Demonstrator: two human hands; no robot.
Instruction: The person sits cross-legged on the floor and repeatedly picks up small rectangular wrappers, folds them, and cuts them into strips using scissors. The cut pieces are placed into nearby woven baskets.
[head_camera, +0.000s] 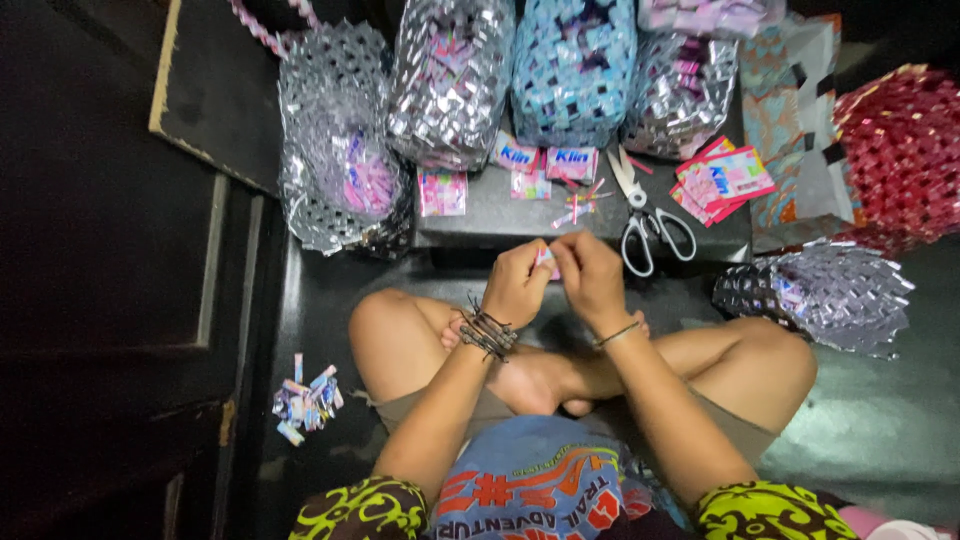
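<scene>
My left hand (517, 283) and my right hand (590, 277) meet in front of me, above my crossed legs. Both pinch a small pink folded wrapper strip (546, 260) between the fingertips. Most of the strip is hidden by my fingers. Dark bracelets ring my left wrist, a thin band my right. Just beyond the hands lies a low dark board (500, 215) with flat pink sachet wrappers (442, 192), thin cut strips (577, 205) and a pair of scissors (645, 215).
Several woven foil bags stand behind the board: silver ones (335, 140), a blue one (572, 70), a red one (900, 150) at right, and a silver one (820, 290) by my right knee. A heap of folded strips (305, 400) lies on the floor at left. A dark wooden door (100, 270) is at left.
</scene>
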